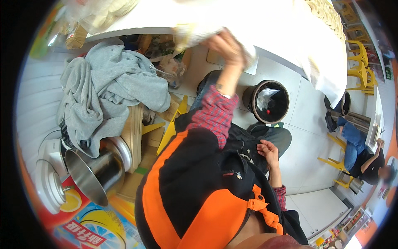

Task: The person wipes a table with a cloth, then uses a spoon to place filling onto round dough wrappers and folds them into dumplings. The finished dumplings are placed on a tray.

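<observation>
My left hand (pixel 226 46) is raised at the near edge of the white table (pixel 140 17), gripping a blurred white cloth (pixel 199 35) with a yellowish end. Glare makes its outline hard to separate from the tabletop. My right hand (pixel 268 152) rests on the black apron (pixel 239 137) over my lap, fingers slightly bent and nothing visible in them. Rows of pale dumplings (pixel 326 14) lie at the table's far right. A white sheet (pixel 326 77) hangs over the edge below them.
A dark waste bin (pixel 270 101) stands by my knee. On my left, a grey sweatshirt (pixel 115 74) is piled above a tilted steel mixing bowl (pixel 93 174). Clear plastic bags (pixel 99 14) sit at the table's left end. Another person (pixel 363 155) sits at far right near yellow stools (pixel 357 71).
</observation>
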Motion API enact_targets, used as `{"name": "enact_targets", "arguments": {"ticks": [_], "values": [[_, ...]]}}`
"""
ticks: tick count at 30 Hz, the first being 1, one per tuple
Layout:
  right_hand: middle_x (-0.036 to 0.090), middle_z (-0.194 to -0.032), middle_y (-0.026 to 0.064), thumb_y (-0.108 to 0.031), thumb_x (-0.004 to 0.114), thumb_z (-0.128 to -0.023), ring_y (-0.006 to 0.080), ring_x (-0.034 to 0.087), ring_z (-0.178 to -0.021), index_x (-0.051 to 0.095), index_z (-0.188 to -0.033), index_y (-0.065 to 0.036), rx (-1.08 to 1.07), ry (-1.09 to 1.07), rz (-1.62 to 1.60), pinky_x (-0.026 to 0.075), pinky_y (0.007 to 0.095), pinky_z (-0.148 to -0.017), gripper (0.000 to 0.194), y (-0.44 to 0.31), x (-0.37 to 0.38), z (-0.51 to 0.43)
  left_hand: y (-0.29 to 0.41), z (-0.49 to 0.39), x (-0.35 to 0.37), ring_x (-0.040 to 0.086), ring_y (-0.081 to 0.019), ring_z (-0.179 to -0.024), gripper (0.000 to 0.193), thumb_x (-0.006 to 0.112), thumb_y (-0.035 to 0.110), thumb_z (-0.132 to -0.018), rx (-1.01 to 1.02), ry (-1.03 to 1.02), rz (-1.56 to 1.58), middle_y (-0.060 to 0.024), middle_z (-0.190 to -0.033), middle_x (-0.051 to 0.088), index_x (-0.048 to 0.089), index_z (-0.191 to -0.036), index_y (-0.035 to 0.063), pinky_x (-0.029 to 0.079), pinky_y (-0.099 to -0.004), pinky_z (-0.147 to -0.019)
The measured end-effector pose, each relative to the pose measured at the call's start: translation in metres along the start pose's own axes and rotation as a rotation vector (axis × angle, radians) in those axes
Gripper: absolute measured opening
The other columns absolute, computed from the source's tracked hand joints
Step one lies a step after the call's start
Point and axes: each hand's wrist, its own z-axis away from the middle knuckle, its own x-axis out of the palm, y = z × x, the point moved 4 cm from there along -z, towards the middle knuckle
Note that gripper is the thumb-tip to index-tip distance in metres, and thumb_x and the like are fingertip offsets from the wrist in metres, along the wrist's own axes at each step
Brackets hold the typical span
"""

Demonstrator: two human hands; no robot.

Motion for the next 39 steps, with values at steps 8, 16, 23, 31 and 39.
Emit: {"name": "enact_targets", "arguments": {"ticks": [8,16,23,31,39], "values": [[0.071,-0.104,0.0107,-0.003,0.055,-0.095,0.0167,0.068,-0.090,0.062,-0.124,0.001,0.005,-0.059,0.014,0.056,0.0283,-0.079,0.030,-0.010,0.013,-0.014,-0.089,-0.201,-0.066,0.057,-0.0269,-0.107,0.047,0.038,0.047,-0.107,-0.423,0.139,0.466,-0.0199,-0.119,0.051,0.045,-0.122,0.0019,0.047,-0.0430,-0.095],[0.071,-0.102,0.0095,-0.005,0.056,-0.096,0.0158,0.068,-0.090,0.060,-0.125,0.002,-0.100,-0.136,0.011,0.055,0.0273,-0.079,0.030,-0.007,0.027,-0.017,-0.031,0.000,-0.001,0.055,-0.0265,-0.118,0.054,0.036,0.049,-0.107,-0.454,0.005,-0.043,-0.0167,-0.136,0.048,0.043,-0.137,0.0049,0.044,-0.0398,-0.101],[0.070,-0.104,0.0131,-0.001,0.054,-0.098,0.0183,0.069,-0.093,0.058,-0.128,0.006,-0.031,0.002,-0.259,0.058,0.0283,-0.083,0.030,0.021,-0.002,0.002,0.068,0.185,0.063,0.054,-0.0230,-0.116,0.050,0.038,0.046,-0.107,-0.890,0.021,0.610,-0.0133,-0.135,0.048,0.044,-0.136,0.0059,0.043,-0.0368,-0.102],[0.070,-0.107,0.0116,-0.002,0.051,-0.101,0.0195,0.070,-0.094,0.058,-0.126,0.005,-0.118,0.014,-0.466,0.059,0.0310,-0.082,0.027,0.043,-0.009,0.008,0.107,0.315,0.111,0.053,-0.0190,-0.115,0.046,0.040,0.043,-0.107,-1.269,-0.060,1.134,-0.0093,-0.135,0.048,0.045,-0.135,0.0069,0.042,-0.0333,-0.102],[0.070,-0.105,0.0101,-0.005,0.054,-0.101,0.0203,0.069,-0.093,0.058,-0.125,0.001,-0.110,-0.007,-0.738,0.060,0.0363,-0.084,0.025,0.047,-0.017,0.019,0.154,0.429,0.138,0.047,-0.0188,-0.126,0.055,0.036,0.053,-0.106,-1.749,-0.312,1.264,-0.0023,-0.140,0.048,0.040,-0.145,0.0143,0.034,-0.0316,-0.110]]}}
